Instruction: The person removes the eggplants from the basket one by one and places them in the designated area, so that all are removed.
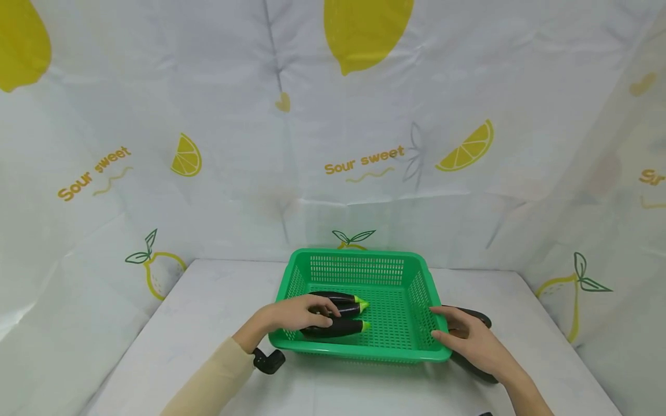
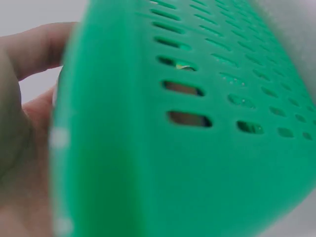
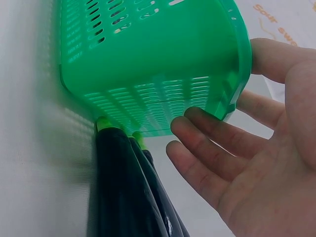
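In the head view, my left hand (image 1: pixel 307 312) reaches over the left rim of a green plastic basket (image 1: pixel 364 351). Its bent fingers and thumb are around the middle of three dark eggplants (image 1: pixel 350 310) lying inside, green stem ends to the right. The left wrist view shows mostly the basket wall (image 2: pixel 123 173), hiding much of that hand. At the basket's right rim is my right hand (image 1: pixel 470 341). The right wrist view shows its thumb at the rim and other fingers fairly straight along the outer wall. More eggplants (image 3: pixel 126 187) lie beneath it, outside the basket.
The white table (image 1: pixel 208 300) extends to both sides of the basket. Behind it hangs a white sheet printed with lemons (image 1: pixel 366 34). A black wrist device (image 1: pixel 269 361) sits under my left wrist.
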{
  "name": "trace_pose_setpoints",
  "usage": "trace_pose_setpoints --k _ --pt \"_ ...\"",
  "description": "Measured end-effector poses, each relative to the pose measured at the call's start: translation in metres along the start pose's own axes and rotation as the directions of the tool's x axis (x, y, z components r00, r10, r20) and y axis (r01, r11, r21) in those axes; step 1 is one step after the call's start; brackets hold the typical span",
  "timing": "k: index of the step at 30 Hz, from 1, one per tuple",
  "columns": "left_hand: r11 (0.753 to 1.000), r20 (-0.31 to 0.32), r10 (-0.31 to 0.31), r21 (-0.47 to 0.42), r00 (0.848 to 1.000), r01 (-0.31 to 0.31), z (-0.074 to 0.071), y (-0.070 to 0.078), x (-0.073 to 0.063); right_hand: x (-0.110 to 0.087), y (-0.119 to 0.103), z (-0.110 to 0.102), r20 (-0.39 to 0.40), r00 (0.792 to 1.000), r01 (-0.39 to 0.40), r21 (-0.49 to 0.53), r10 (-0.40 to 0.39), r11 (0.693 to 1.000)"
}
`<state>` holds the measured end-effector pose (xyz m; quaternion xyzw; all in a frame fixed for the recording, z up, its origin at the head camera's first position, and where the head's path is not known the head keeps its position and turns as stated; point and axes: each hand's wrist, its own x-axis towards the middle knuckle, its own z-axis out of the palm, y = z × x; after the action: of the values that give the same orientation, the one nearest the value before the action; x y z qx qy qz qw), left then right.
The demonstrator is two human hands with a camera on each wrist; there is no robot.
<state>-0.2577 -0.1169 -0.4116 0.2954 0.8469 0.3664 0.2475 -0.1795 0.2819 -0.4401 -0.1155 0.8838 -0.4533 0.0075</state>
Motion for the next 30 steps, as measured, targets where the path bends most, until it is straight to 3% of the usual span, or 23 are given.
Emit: trace_pose_setpoints --k 8,17,30 --pt "0.99 -0.024 0.01 -0.141 1.0 -0.013 -0.007 0.004 -0.009 0.0 0.0 0.0 -0.003 1.0 -0.007 -0.013 0.007 1.0" --pt "0.984 -0.122 0.061 -0.161 0.991 -0.08 -0.016 0.006 -0.02 -0.001 -0.001 0.0 -0.005 1.0 0.0 0.002 0.0 1.0" --pt "0.975 -0.304 0.105 -0.155 0.947 -0.158 -0.033 -0.003 -0.041 0.0 0.0 0.0 0.0 1.0 0.005 0.005 -0.005 1.0"
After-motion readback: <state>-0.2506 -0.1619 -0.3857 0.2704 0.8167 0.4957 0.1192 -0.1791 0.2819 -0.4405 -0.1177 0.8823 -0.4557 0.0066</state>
